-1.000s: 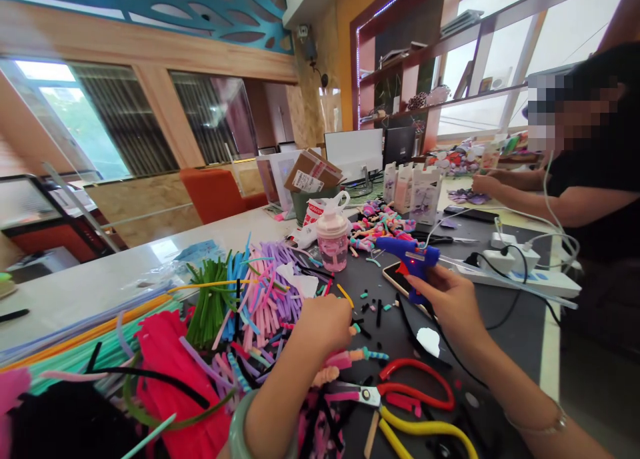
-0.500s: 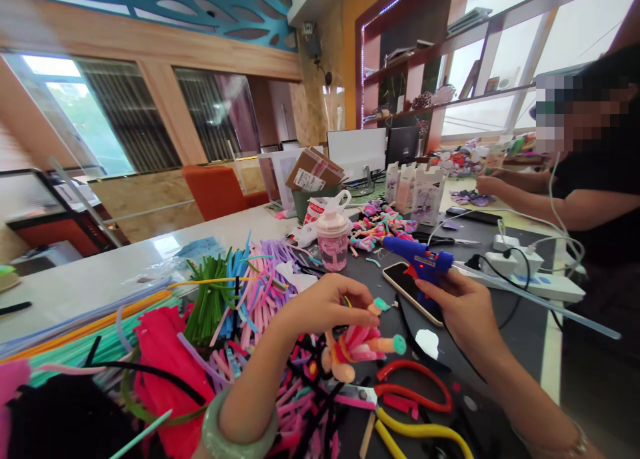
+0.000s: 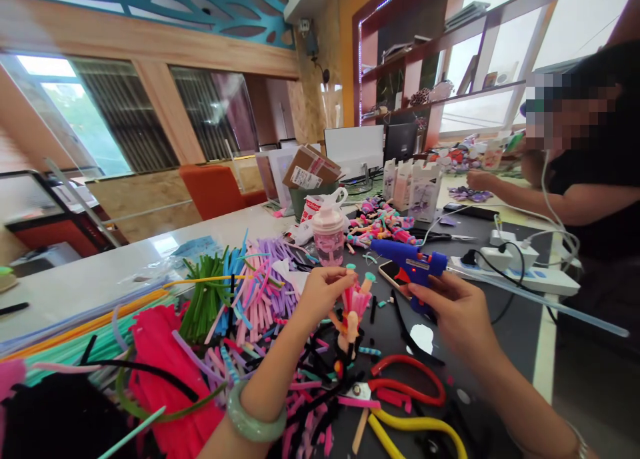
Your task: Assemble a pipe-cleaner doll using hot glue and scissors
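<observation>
My left hand (image 3: 325,297) pinches a small pipe-cleaner doll (image 3: 351,315) and holds it upright above the black work mat (image 3: 395,352). The doll has pink strands and teal-tipped ends. My right hand (image 3: 450,310) grips a blue hot glue gun (image 3: 413,264) by its handle, with the nozzle pointing left toward the doll, and the two are apart. A long translucent glue stick (image 3: 550,304) runs from the gun's rear to the right. A smartphone (image 3: 393,278) lies just beneath the gun, partly hidden.
Heaps of cut pipe cleaners (image 3: 255,299) cover the left. Red-handled and yellow-handled scissors (image 3: 410,405) lie at the front. Behind stand a pink bottle (image 3: 329,239), finished dolls (image 3: 380,222) and boxes (image 3: 410,191). A power strip (image 3: 515,279) lies right, near a co-worker's hand (image 3: 480,180).
My left hand has raised the doll from lying sideways to upright and moved it farther from me. The glue gun has shifted slightly left, still in my right hand.
</observation>
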`<state>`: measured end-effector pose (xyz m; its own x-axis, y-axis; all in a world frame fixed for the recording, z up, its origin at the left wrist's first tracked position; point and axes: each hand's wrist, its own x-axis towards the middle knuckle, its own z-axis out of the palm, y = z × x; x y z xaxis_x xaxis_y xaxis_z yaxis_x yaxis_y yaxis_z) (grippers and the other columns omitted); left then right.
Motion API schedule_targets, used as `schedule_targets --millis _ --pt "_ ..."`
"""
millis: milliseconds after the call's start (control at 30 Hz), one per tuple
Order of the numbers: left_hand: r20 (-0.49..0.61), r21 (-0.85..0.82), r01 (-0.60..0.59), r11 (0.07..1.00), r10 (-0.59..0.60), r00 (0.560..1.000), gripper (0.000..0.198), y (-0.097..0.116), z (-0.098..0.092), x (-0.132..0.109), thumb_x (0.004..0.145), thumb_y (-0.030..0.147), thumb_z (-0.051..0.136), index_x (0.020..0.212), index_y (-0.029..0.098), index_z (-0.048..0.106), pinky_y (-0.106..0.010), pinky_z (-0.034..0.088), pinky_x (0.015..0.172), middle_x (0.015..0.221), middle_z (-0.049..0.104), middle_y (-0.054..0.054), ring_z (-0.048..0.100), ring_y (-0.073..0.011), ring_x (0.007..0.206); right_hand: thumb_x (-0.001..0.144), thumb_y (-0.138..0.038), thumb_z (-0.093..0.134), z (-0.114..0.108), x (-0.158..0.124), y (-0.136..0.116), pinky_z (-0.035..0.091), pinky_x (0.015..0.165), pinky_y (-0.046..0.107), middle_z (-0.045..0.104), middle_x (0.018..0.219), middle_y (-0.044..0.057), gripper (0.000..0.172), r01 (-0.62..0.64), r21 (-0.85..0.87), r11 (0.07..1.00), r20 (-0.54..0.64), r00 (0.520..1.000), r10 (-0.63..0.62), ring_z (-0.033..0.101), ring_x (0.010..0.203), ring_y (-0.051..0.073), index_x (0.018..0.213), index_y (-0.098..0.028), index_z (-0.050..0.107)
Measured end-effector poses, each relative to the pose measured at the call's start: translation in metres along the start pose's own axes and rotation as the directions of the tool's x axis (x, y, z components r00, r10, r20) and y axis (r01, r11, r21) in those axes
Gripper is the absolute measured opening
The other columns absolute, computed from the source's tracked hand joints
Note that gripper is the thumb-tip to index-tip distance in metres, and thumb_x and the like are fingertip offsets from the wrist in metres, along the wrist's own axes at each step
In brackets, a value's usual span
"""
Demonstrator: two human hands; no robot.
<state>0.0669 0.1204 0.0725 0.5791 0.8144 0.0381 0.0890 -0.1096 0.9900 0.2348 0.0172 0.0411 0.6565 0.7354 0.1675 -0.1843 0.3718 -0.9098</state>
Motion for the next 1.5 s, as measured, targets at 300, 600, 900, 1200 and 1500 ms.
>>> schedule_targets --millis 300,600,900,1200,1500 --pt "-0.185 0.076 0.003 0.997 0.011 0.983 0.023 -0.024 0.001 0.011 0.065 0.037 0.061 0.065 0.013 0.06 -0.021 0.043 0.041 0.06 0.051 0.004 0.046 -0.008 0.048 0.045 -0.025 0.084 -0.001 0.003 0.003 0.046 0.053 0.025 0.072 0.071 0.002 0.036 -0.014 -0.038 0.999 -0.058 0.998 0.012 0.061 0.058 0.014 0.079 -0.019 0.072" --pt "-0.048 -0.037 0.122 0.992 -0.123 0.991 0.018 -0.021 -0.006 0.01 0.063 0.031 0.063 0.067 0.014 0.058 -0.021 0.048 0.046 0.059 0.052 0.004 0.051 -0.0086 0.05 0.05 -0.033 0.081 -0.008 0.007 0.005 0.036 0.046 0.025 0.062 0.054 0.001 0.023 -0.087 -0.145 0.986 -0.022 0.996 0.084 0.05 0.049 0.012 0.065 -0.018 0.071" --pt "0.113 -0.149 0.241 0.959 -0.225 0.968 0.037 -0.037 -0.01 0.013 0.061 0.049 0.069 0.075 0.018 0.054 -0.017 0.039 0.046 0.055 0.051 0.007 0.049 -0.0062 0.045 0.042 -0.028 0.084 -0.008 0.01 0.001 0.039 0.046 0.023 0.063 0.055 0.001 0.027 -0.169 -0.037 0.985 -0.051 0.985 0.167 0.051 0.049 0.011 0.062 -0.017 0.07" --pt "0.452 -0.261 0.255 0.931 -0.116 0.884 0.07 -0.042 -0.009 0.004 0.036 0.022 0.087 0.097 0.018 0.054 -0.018 0.041 0.057 0.079 0.062 0.003 0.058 -0.0077 0.06 0.049 -0.026 0.082 -0.016 0.014 0.002 0.036 0.046 0.023 0.064 0.057 0.0 0.023 -0.077 -0.115 0.99 -0.027 0.997 0.074 0.05 0.051 0.011 0.069 -0.017 0.074" --pt "0.51 0.099 0.23 0.968 -0.247 0.824 0.075 -0.051 0.001 0.007 0.031 0.019 0.087 0.099 0.017 0.054 -0.021 0.039 0.053 0.072 0.064 0.004 0.056 -0.0096 0.053 0.05 -0.027 0.081 -0.019 0.024 0.003 0.04 0.051 0.024 0.069 0.062 0.002 0.025 0.005 -0.204 0.979 0.012 1.0 -0.002 0.055 0.056 0.014 0.071 -0.017 0.075"
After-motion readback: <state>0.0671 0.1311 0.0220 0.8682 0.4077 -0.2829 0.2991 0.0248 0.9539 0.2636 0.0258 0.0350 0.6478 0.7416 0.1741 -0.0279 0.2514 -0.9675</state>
